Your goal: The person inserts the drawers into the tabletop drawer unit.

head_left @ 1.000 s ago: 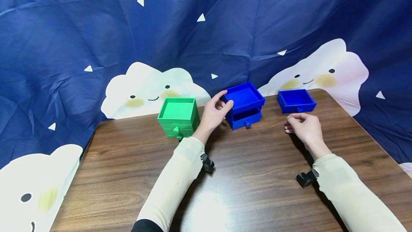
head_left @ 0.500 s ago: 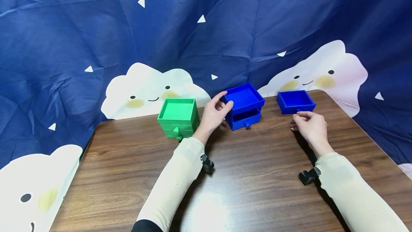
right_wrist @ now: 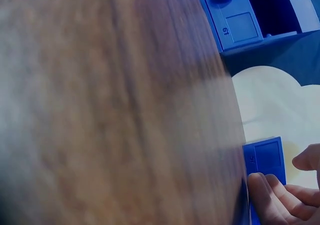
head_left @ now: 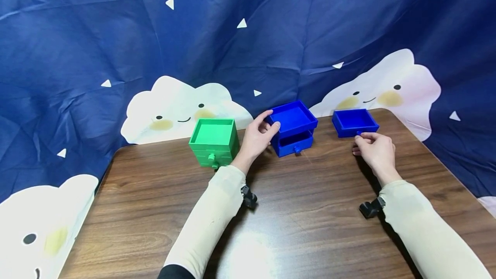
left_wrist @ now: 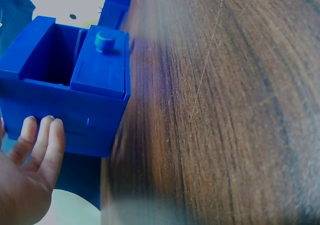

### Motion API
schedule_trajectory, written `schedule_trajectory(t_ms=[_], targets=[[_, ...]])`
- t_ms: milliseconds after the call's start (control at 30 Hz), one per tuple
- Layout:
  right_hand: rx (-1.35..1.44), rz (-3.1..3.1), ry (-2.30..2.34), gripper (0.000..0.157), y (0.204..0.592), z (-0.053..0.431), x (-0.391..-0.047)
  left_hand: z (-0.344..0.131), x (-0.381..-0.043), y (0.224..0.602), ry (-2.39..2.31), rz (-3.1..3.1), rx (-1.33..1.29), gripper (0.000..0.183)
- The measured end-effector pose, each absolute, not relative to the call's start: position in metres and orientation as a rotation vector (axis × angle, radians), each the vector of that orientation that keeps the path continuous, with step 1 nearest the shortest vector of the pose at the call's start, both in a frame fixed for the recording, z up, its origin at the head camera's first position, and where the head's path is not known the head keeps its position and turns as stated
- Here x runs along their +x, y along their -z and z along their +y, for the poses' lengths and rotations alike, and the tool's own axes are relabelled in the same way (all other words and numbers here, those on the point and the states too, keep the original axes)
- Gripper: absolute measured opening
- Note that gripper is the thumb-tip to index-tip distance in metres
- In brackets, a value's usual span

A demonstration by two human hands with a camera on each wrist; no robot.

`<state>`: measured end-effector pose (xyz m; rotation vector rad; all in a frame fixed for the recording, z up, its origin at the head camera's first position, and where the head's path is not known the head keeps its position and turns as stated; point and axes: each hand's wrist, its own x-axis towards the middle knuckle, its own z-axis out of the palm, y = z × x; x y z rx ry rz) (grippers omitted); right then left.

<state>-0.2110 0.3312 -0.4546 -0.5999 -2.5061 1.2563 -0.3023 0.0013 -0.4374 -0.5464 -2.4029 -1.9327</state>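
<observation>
On the table's far side stands a small blue drawer cabinet with a tray-like top, a gap in its upper part and a knobbed drawer below. My left hand grips the cabinet's left side, thumb near the front corner and index finger at the rim. In the left wrist view several fingertips lie against the side wall. To the right a loose blue drawer rests on the table. My right hand pinches its front knob between thumb and index finger; the right wrist view hides the knob behind the fingers.
A green drawer cabinet with round knobs stands left of the blue one, close to my left wrist. The wooden table ends just behind the cabinets, where a dark blue cloth with white clouds hangs.
My right hand has moved a little right and forward, up to the loose drawer's knob. The left hand keeps its hold on the blue cabinet, and neither blue piece has visibly moved.
</observation>
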Motion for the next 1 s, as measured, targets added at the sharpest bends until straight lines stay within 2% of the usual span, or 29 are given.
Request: schedule_trajectory(t_ms=[467,767,1000], targets=[[-0.632,-2.556,-1.263,0.056,0.457,0.343,-0.220,0.001,-0.303,0.437,1.953,-2.395,-0.544,0.053],[-0.654,-2.553,-1.355,0.050,0.455,0.350,-0.223,0.003,-0.304,0.437,1.950,-2.387,-0.570,0.054],[-0.656,-2.577,-1.431,0.051,0.454,0.353,-0.229,0.002,-0.302,0.437,1.937,-2.396,-0.551,0.053]])
